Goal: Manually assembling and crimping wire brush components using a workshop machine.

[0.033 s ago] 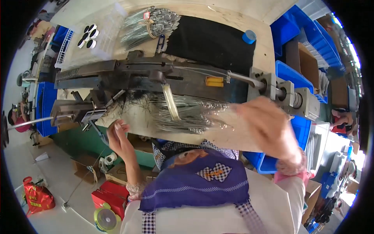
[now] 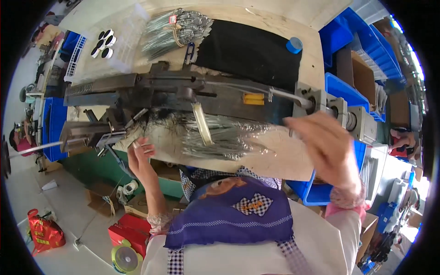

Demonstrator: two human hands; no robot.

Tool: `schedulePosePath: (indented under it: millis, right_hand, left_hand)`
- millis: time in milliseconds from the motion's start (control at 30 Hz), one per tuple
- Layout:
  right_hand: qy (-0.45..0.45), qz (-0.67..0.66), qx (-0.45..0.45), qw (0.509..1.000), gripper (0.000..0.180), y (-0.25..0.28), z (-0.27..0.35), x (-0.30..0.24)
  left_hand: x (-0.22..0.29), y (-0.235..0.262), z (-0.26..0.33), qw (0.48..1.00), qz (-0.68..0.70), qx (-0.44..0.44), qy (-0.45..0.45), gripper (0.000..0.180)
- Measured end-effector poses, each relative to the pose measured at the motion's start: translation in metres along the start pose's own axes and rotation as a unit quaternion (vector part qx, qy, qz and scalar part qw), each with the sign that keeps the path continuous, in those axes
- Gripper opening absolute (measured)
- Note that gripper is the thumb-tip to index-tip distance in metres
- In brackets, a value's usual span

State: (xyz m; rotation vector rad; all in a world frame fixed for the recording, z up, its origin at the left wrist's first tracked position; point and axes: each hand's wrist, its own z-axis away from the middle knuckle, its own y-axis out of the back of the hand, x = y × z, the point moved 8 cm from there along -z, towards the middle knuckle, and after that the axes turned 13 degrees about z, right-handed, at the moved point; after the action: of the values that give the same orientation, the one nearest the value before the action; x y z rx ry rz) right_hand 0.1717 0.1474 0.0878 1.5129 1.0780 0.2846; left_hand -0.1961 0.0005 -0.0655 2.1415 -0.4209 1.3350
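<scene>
Many thin silver metal wires [image 2: 224,138] lie on pale wooden bench [image 2: 284,160], betw. bare L hand [image 2: 142,158] & bare R hand [image 2: 329,145], well apart; grips we can't tell. We judge wires light, springy, slippery; hold approx. mid-length.

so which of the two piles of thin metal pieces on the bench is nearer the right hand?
The front pile, between machine and apron; the other pile lies behind the machine and bears a reddish tag.

No txt legible: blurry yel. print [image 2: 42,241] on red bag [image 2: 47,226], small red/wht tag [image 2: 173,19] on wire bundle [image 2: 159,38].
</scene>
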Motion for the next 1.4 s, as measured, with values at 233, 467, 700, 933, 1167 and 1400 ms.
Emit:
schedulePosePath:
  millis: [233, 467, 700, 933, 1167, 1400]
  right_hand:
    - [0.01, -0.187, -0.134, 0.973, 0.032, -0.032, 0.003, 0.009]
    - [-0.037, -0.352, -0.197, 0.914, 0.029, -0.134, 0.017, 0.016]
    - [-0.065, -0.348, -0.176, 0.919, 0.023, -0.15, 0.02, 0.029]
    - [-0.117, -0.109, 0.0, 0.987, 0.035, -0.137, 0.013, 0.037]
    - [-0.184, 0.173, 0.02, 0.967, 0.02, -0.165, -0.016, 0.078]
    - [-0.207, 0.249, 0.056, 0.944, 0.021, -0.164, -0.019, 0.103]
  left_hand:
    - [-0.069, -0.039, -0.034, 0.906, 0.278, -0.013, 0.32, 0.054]
    - [-0.062, -0.056, -0.036, 0.892, 0.257, 0.003, 0.372, 0.041]
    - [-0.061, -0.055, -0.031, 0.867, 0.294, 0.017, 0.402, 0.034]
    - [-0.056, -0.057, -0.029, 0.866, 0.324, -0.008, 0.382, 0.025]
    - [-0.048, -0.055, -0.028, 0.873, 0.361, -0.055, 0.324, 0.025]
    - [0.128, -0.182, 0.017, 0.77, 0.416, -0.411, 0.255, 0.031]
